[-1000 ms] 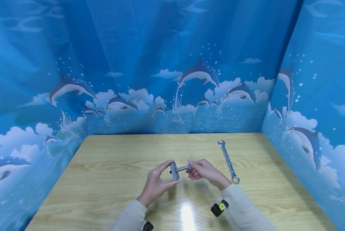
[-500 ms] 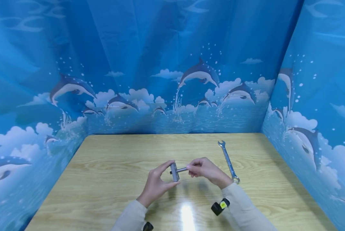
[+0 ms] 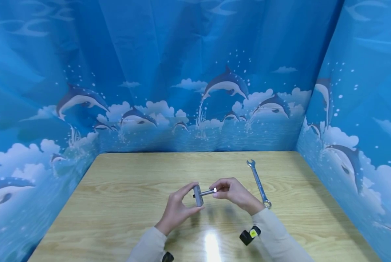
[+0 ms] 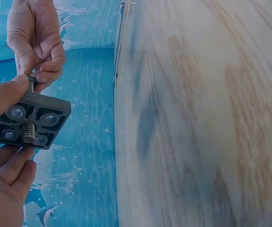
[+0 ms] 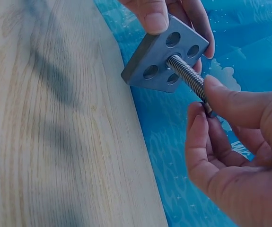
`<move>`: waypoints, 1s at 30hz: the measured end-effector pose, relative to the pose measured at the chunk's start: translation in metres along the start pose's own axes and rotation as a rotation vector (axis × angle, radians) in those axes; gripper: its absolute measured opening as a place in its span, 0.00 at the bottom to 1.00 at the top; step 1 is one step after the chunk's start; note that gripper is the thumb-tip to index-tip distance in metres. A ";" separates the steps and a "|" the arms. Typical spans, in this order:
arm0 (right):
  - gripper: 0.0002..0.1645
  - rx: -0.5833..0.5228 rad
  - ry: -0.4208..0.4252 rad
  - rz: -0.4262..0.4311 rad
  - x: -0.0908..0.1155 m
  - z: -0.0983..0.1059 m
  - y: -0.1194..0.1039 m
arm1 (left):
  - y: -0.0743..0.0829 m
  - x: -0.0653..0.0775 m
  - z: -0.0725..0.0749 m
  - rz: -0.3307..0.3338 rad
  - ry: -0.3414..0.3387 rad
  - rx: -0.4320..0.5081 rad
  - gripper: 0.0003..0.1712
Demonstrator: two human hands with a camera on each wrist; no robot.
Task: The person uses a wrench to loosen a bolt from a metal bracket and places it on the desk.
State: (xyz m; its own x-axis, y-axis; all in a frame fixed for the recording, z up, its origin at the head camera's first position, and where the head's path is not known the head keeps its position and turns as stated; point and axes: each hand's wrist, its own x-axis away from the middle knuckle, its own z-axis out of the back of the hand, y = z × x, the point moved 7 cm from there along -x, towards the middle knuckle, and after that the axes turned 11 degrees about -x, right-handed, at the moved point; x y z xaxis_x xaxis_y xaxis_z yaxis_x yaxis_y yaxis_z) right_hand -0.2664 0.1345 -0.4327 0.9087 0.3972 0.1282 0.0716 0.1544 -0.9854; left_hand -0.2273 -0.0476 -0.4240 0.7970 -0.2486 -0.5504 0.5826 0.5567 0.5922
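Note:
My left hand (image 3: 178,210) holds a square grey plate (image 3: 198,196) by its edges, thumb on one edge and fingers on the opposite one. The plate has a hole near each corner, seen in the right wrist view. A threaded metal bolt (image 5: 188,74) passes through its middle, and the bolt's tip (image 4: 29,134) sticks out of the ribbed back face in the left wrist view. With thumb and fingertips, my right hand (image 3: 236,193) pinches the bolt at its head end, to the right of the plate. Both hands are above the table.
A combination wrench (image 3: 258,182) lies on the wood-grained table (image 3: 133,182) to the right, its ring end close behind the right wrist. Blue dolphin-print curtains (image 3: 169,72) stand along the back and sides of the table.
The right fingers have shifted around the bolt's head, which was covered half a second ago and now shows between thumb and fingers. The left hand and plate stay nearly still.

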 end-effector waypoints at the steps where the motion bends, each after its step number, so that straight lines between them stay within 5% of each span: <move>1: 0.18 -0.003 -0.003 -0.008 0.000 0.000 0.001 | 0.000 0.000 0.000 0.001 0.000 -0.001 0.44; 15: 0.48 -0.038 -0.056 -0.148 -0.001 -0.002 0.014 | 0.002 -0.001 -0.001 -0.025 0.009 -0.008 0.44; 30: 0.36 -0.034 -0.032 -0.151 -0.001 0.001 0.011 | 0.001 -0.001 -0.001 -0.013 -0.003 -0.017 0.44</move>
State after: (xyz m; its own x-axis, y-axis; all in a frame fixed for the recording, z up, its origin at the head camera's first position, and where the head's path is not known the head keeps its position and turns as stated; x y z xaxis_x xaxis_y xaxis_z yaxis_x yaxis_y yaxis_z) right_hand -0.2669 0.1364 -0.4434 0.8734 0.4001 0.2777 0.2204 0.1838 -0.9579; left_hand -0.2276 -0.0459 -0.4236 0.7897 -0.2582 -0.5565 0.5904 0.5667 0.5748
